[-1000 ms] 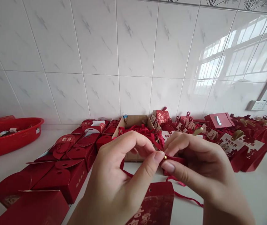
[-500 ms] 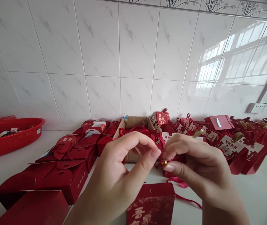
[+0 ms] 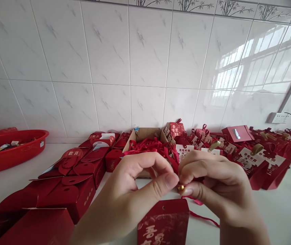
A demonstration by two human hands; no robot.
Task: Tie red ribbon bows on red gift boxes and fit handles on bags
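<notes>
My left hand (image 3: 140,197) is closed in a pinch of thumb and forefinger; whatever is between those tips is hidden. Touching it or nearly so, my right hand (image 3: 219,185) pinches a small shiny gold bell (image 3: 181,188) between thumb and fingers. Some dark red material shows behind the right fingers, mostly covered. Below both hands a red gift box (image 3: 164,221) with pale Chinese characters and a small hole near its top stands on the white table. A thin red ribbon (image 3: 205,217) trails to the right of that box.
A cardboard box (image 3: 149,132) full of red ribbons (image 3: 147,147) stands near the tiled wall. Red boxes (image 3: 67,192) line the left, beside a red plastic basin (image 3: 30,149). Several finished-looking red gift bags (image 3: 255,165) with ribbon loops fill the right. A wall socket (image 3: 278,117) is far right.
Both hands have come down slightly, and their fingertips are closer together. The gold bell has moved down with the right hand, uncovering more of the ribbons in the cardboard box.
</notes>
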